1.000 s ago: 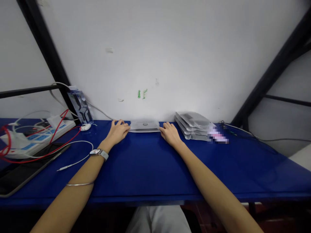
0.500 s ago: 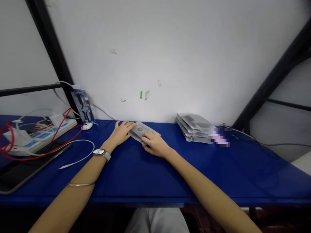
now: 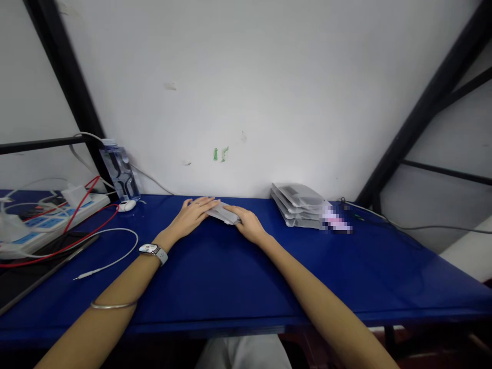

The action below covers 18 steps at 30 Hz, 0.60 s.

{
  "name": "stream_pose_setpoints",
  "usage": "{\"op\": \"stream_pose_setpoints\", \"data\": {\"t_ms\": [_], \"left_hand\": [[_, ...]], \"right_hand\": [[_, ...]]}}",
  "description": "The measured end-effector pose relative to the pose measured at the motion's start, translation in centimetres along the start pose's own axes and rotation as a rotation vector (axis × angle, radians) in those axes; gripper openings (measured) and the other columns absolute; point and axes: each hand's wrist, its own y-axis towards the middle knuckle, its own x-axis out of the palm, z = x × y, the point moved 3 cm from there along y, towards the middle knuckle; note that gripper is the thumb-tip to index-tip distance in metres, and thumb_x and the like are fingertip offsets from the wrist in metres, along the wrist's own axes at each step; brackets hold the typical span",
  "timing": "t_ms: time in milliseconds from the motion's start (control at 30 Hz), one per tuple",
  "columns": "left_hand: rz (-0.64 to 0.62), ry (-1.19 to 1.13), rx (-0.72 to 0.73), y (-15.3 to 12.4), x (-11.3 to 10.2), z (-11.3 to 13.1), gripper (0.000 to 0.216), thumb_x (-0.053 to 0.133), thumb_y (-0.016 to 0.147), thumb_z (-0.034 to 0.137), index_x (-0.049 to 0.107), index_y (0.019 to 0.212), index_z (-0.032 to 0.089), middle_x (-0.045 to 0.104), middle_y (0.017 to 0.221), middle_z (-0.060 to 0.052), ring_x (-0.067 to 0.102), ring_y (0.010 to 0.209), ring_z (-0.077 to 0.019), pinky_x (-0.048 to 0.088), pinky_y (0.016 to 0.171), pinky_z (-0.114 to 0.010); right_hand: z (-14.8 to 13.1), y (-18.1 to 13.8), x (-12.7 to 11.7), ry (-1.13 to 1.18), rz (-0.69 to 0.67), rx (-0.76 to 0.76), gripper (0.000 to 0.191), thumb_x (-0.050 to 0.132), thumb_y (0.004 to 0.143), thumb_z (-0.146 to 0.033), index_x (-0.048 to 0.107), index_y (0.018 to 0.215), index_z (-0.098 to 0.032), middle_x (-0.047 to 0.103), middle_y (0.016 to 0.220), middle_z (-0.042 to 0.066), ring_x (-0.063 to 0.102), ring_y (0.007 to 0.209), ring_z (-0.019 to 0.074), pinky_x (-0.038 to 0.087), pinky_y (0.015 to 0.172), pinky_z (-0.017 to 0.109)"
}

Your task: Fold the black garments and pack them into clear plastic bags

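A frosted, see-through plastic bag point(image 3: 224, 213) lies on the blue table between my hands, looking folded into a narrow shape. My left hand point(image 3: 192, 215), wearing a ring and with a watch on the wrist, rests on the bag's left end, fingers stretched out. Around the bag's right end my right hand point(image 3: 248, 223) is closed, with the fingers partly hidden. Further right stands a stack of similar frosted bags point(image 3: 298, 205), each looking filled; their contents are not clear.
White power strips point(image 3: 46, 220) with red and white cables sit at the left, beside a dark tablet-like device point(image 3: 49, 259). A water bottle point(image 3: 121, 171) and a white earphone case point(image 3: 126, 205) stand near the wall. A white cable point(image 3: 130, 246) curves across the blue table point(image 3: 215, 287).
The bag was lying flatter with its printed face showing; now it looks folded over. My right hand has moved from its front edge to its right end. The view has shifted slightly.
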Motion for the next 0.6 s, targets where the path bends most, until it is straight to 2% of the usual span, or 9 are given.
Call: {"op": "stream_pose_setpoints", "data": {"t_ms": [67, 133, 200, 300, 433, 500, 600], "left_hand": [[0.162, 0.052, -0.063, 0.0, -0.8, 0.1, 0.048, 0.036, 0.098, 0.036, 0.034, 0.146, 0.031, 0.039, 0.15, -0.008, 0.032, 0.139, -0.0267, 0.026, 0.107, -0.049], [0.289, 0.073, -0.13, -0.1, -1.5, 0.0, 0.051, 0.038, 0.097, 0.038, 0.032, 0.146, 0.028, 0.037, 0.151, -0.009, 0.031, 0.139, -0.028, 0.028, 0.107, -0.048], [0.325, 0.064, -0.184, -0.2, -1.8, -0.2, 0.049, 0.037, 0.097, 0.038, 0.034, 0.145, 0.027, 0.038, 0.15, -0.01, 0.034, 0.136, -0.0288, 0.031, 0.105, -0.049], [0.284, 0.049, -0.207, -0.2, -1.4, -0.5, 0.046, 0.038, 0.096, 0.037, 0.039, 0.142, 0.028, 0.04, 0.148, -0.01, 0.037, 0.132, -0.0296, 0.035, 0.102, -0.049], [0.22, 0.044, -0.182, -0.1, -0.4, -0.5, 0.043, 0.039, 0.096, 0.037, 0.043, 0.137, 0.028, 0.043, 0.146, -0.009, 0.037, 0.131, -0.0289, 0.036, 0.101, -0.05], [0.183, 0.037, -0.169, 0.0, 0.0, -0.5, 0.042, 0.038, 0.096, 0.038, 0.045, 0.136, 0.028, 0.044, 0.145, -0.009, 0.038, 0.13, -0.0289, 0.037, 0.101, -0.051], [0.123, 0.022, -0.17, 0.0, 0.5, -0.5, 0.042, 0.037, 0.096, 0.039, 0.047, 0.134, 0.027, 0.045, 0.144, -0.009, 0.037, 0.131, -0.0287, 0.036, 0.101, -0.052]], "right_hand": [[0.3, 0.2, -1.2, 0.043, 0.117, 0.057, 0.068, 0.039, 0.074, 0.001, 0.05, 0.136, -0.024, 0.057, 0.135, 0.003, 0.055, 0.12, 0.0172, 0.044, 0.1, 0.033], [0.7, 0.2, -3.4, 0.026, 0.267, 0.101, 0.072, 0.035, 0.07, 0.002, 0.049, 0.136, -0.023, 0.058, 0.134, 0.003, 0.055, 0.12, 0.0176, 0.044, 0.1, 0.033], [1.1, -0.1, -6.5, -0.08, 0.417, 0.116, 0.074, 0.033, 0.069, 0.001, 0.048, 0.137, -0.021, 0.056, 0.136, 0.004, 0.051, 0.124, 0.0183, 0.041, 0.102, 0.035], [2.2, -1.3, -11.2, -0.363, 0.549, 0.171, 0.071, 0.035, 0.073, 0.0, 0.045, 0.139, -0.023, 0.049, 0.142, 0.005, 0.042, 0.131, 0.0203, 0.03, 0.108, 0.041], [5.7, -3.7, -15.0, -0.628, 0.543, 0.367, 0.06, 0.036, 0.079, -0.004, 0.053, 0.133, -0.025, 0.054, 0.137, 0.006, 0.042, 0.129, 0.0236, 0.02, 0.108, 0.048], [7.9, -4.9, -15.5, -0.66, 0.485, 0.472, 0.057, 0.037, 0.079, -0.004, 0.058, 0.128, -0.025, 0.059, 0.131, 0.007, 0.045, 0.126, 0.0254, 0.019, 0.107, 0.052], [10.4, -6.1, -15.6, -0.604, 0.32, 0.601, 0.06, 0.039, 0.074, -0.002, 0.059, 0.125, -0.026, 0.062, 0.127, 0.007, 0.049, 0.121, 0.026, 0.022, 0.104, 0.056]]}}
